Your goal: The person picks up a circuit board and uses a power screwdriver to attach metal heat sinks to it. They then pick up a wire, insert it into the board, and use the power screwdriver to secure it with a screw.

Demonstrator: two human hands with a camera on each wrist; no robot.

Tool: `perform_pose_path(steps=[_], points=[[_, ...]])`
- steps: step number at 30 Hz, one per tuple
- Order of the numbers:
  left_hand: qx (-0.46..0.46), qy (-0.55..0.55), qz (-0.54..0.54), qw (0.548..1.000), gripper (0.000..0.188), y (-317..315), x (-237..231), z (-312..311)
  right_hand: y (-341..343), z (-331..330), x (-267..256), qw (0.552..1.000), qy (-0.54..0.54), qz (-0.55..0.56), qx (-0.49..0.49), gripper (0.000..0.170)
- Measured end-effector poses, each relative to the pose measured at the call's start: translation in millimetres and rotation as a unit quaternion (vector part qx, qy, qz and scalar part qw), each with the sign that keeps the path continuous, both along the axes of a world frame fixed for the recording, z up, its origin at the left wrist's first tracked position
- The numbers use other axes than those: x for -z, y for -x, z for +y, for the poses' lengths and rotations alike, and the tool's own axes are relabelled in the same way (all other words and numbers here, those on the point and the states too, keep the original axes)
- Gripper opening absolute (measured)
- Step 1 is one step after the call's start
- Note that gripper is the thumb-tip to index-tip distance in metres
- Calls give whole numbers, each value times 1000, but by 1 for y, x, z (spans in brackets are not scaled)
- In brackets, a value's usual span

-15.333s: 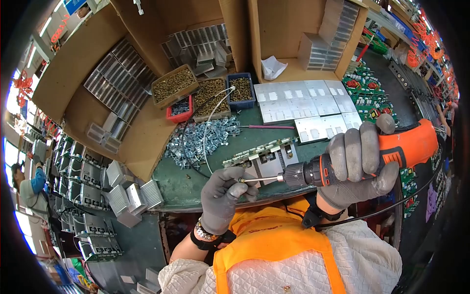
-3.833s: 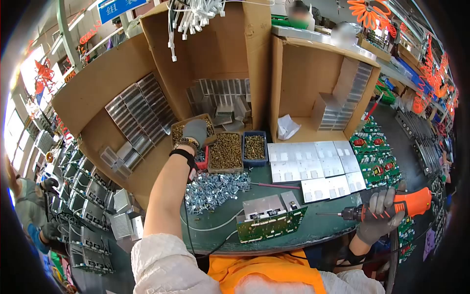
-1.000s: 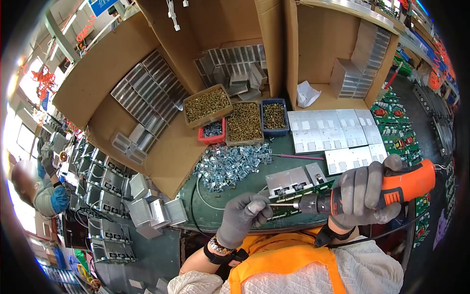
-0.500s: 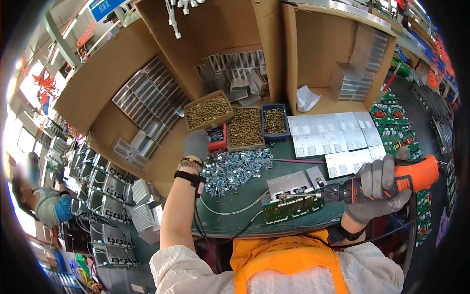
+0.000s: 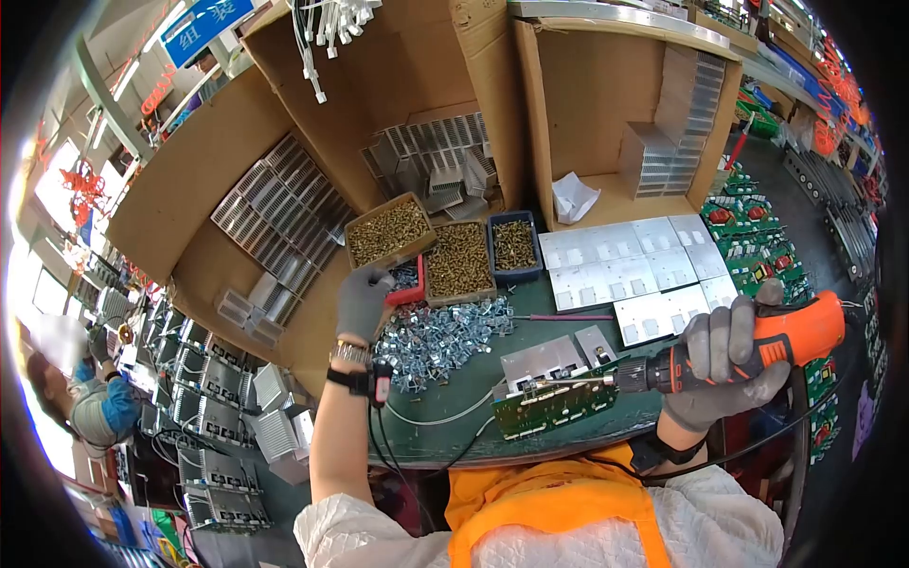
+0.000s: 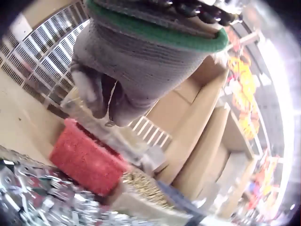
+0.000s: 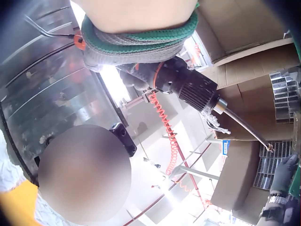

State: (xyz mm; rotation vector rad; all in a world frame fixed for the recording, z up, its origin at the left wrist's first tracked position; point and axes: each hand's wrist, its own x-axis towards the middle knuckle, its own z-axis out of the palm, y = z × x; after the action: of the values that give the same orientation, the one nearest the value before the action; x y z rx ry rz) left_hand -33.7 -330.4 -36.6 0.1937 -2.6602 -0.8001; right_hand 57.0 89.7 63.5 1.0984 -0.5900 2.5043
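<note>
In the head view my gloved left hand (image 5: 363, 303) is beside the red bin (image 5: 407, 292), below the left tray of brass screws (image 5: 388, 233). The left wrist view shows its thumb and fingers (image 6: 96, 101) pinching a small metallic piece (image 6: 110, 124) above the red bin (image 6: 87, 157). My gloved right hand (image 5: 724, 364) grips the orange and black power screwdriver (image 5: 800, 331), its shaft pointing left across the green circuit board (image 5: 554, 409) with metal plates (image 5: 544, 360). A brass-coloured end (image 7: 270, 148) shows on the bit (image 7: 244, 126) in the right wrist view.
Loose silver clips (image 5: 440, 346) lie below the trays. Flat metal plates (image 5: 592, 275) stand in rows toward the right. Cardboard boxes (image 5: 592, 114) with heatsinks line the back. A cable (image 5: 445, 421) loops over the green table; another person (image 5: 95, 407) is at far left.
From the bit's tip, my left hand has gone up and left to the red bin, then drawn slightly back from it. My right hand and the screwdriver have moved slightly right, away from the left hand.
</note>
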Motion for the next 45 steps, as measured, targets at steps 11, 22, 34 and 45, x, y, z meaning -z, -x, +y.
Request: perform_pose_path(steps=[11,22,34,45], points=[[158,-757,40,633,27,-154,-57,118,11,-52,-34,992,89,39,-84,66],[163,-748,80,639,32,-181,-52,144,-4,-71,-35,990,102,4,-95,66],[106,-657,97,740,24,-192,-53,150,-6,-57,-23,993,47,-13,-103,67],[143,-594,89,786,25,-189,-50,143,7,-49,-8,981,109,-95,-129,54]])
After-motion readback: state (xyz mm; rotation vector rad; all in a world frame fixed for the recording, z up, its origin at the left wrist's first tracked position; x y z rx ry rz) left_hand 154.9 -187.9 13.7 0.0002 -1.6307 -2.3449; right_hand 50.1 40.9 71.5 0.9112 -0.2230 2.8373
